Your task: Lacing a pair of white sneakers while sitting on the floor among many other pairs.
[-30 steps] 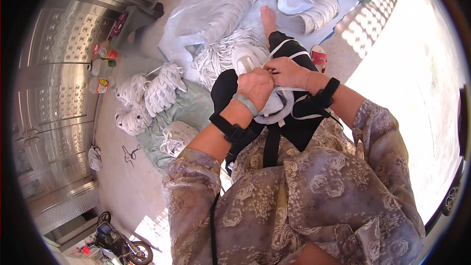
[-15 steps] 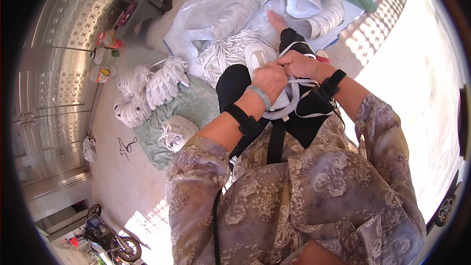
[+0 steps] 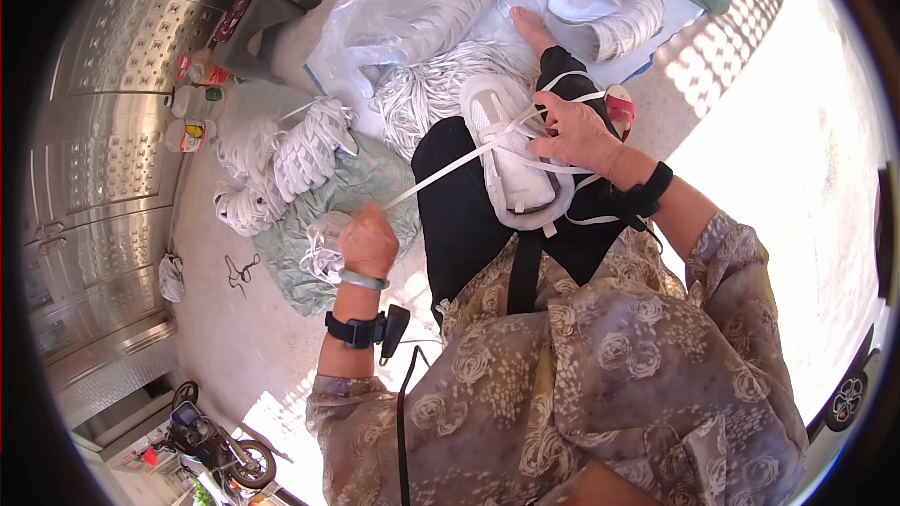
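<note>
A white shoe upper (image 3: 532,189) lies across my black-clad lap, its toe pointing away from me. Its white shoelace (image 3: 436,176) stretches in a taut line to the lower left, where my left hand (image 3: 367,244), slightly blurred, is closed round the far end. My right hand (image 3: 577,136) sits at the right side of the shoe, fingers curled around the lace by the eyelets. Loose lace loops hang beneath that hand over my right thigh. Just beyond my left hand, a laced white shoe (image 3: 323,248) rests on a green cloth (image 3: 366,178), partly hidden by the hand.
Ahead lies a heap of white shoelaces (image 3: 441,94). Nested white shoe uppers (image 3: 623,33) and clear plastic (image 3: 347,37) spread behind it. Stacked laced shoes (image 3: 309,150) are at left. Plastic jars (image 3: 192,136) stand near metal doors (image 3: 103,169). A motorcycle (image 3: 211,440) is at lower left.
My left hand has swung from the shoe down and left, drawing the lace out taut. My right hand has stayed by the shoe, shifting slightly. More of the shoe now shows.
</note>
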Tool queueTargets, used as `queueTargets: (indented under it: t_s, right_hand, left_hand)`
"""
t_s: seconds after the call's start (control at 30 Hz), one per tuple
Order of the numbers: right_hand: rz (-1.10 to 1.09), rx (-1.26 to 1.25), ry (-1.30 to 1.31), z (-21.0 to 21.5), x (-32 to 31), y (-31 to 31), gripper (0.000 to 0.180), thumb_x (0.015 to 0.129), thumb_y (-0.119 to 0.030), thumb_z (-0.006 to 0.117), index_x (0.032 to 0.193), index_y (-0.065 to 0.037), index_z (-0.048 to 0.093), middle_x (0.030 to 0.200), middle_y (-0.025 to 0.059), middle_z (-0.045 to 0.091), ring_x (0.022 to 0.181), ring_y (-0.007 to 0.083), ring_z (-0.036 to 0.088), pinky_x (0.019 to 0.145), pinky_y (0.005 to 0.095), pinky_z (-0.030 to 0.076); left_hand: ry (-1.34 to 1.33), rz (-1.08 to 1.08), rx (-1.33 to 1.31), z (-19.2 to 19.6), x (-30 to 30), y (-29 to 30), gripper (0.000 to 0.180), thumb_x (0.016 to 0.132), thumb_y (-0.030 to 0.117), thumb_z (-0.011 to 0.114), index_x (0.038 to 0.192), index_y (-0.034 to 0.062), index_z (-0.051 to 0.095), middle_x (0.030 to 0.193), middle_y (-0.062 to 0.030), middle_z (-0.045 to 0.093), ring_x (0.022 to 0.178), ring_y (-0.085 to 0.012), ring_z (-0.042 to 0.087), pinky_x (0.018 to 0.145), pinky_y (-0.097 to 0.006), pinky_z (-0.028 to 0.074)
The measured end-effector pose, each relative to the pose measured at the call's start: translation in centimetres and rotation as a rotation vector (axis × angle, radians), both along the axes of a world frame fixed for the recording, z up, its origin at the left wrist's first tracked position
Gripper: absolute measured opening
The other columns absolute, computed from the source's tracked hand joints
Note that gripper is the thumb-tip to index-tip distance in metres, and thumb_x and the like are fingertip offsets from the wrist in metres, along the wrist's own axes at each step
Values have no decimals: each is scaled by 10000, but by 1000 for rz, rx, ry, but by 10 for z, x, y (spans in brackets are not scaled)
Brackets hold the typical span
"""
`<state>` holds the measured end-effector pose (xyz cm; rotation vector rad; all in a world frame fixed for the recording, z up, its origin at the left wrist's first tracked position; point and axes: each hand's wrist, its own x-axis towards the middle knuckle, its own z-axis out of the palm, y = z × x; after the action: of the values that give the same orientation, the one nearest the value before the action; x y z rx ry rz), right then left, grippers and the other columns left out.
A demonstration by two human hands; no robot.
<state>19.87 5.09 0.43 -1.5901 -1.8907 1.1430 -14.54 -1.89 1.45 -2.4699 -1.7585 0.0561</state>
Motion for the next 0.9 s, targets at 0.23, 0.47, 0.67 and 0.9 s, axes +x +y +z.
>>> queueTargets:
  t_s: [0.23, 0.47, 0.67, 0.9]
  right_hand:
    - [25, 55, -142, 0, -11, -2, 566, 610, -332, 637, 1073, -42, 488, 773, 173, 599, 775, 322, 595, 712, 380, 451]
    - [-18, -144, 368, 5, 4, 0, 283, 804, -166, 506, 1057, -40, 525, 632, -3, 468, 558, 97, 447, 512, 225, 372]
    - [-82, -387, 659, 30, 18, -4, 173, 851, -75, 477, 991, -17, 560, 680, 0, 514, 594, 74, 468, 542, 209, 401]
    - [-66, -336, 870, 54, -14, -3, 155, 846, -91, 558, 957, 13, 590, 810, 89, 624, 709, 120, 602, 630, 230, 498]
  left_hand:
    - [-686, 1461, -142, 13, -184, -91, 147, 819, 151, 501, 794, 7, 513, 725, -184, 626, 661, -244, 638, 529, -350, 511]
    - [-2419, 344, 88, 100, -158, -19, 194, 887, 89, 455, 1001, -65, 486, 1063, -202, 555, 799, -186, 590, 682, -262, 486]
    - [-2503, -86, -81, 171, -83, 45, 167, 896, 99, 445, 981, -34, 500, 1001, -142, 533, 772, -156, 520, 731, -284, 445]
    - [-2046, 301, -478, 117, 56, 72, 259, 892, 295, 502, 849, 43, 542, 773, -101, 610, 590, -162, 602, 534, -248, 503]
